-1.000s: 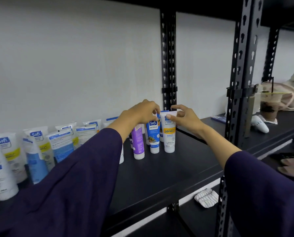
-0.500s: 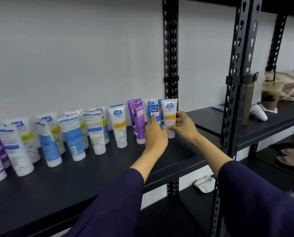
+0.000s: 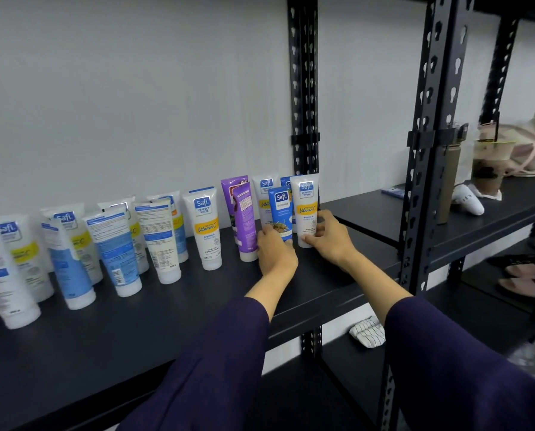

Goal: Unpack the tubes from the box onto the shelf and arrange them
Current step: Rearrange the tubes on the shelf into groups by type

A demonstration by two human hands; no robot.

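Several white, blue and purple tubes stand cap-down in a ragged row on the black shelf [image 3: 173,331], from the far left to the upright post. My left hand [image 3: 275,250] holds the base of a small blue tube [image 3: 281,209]. Just to its right, my right hand [image 3: 328,237] grips the lower part of a white tube with a yellow band [image 3: 306,197]. Both tubes stand upright at the right end of the row, beside two purple tubes [image 3: 242,213]. More white tubes stand behind them. No box is in view.
A black perforated post [image 3: 303,88] stands behind the held tubes, and another post [image 3: 427,150] stands nearer on the right. The neighbouring shelf holds a drink cup [image 3: 489,169], a bottle [image 3: 448,181], a white device [image 3: 468,203] and a bag. A striped cloth [image 3: 367,331] lies below.
Both hands have dropped from the tubes' tops to their bases. The view has pulled back and shifted, showing more of the row on the left.
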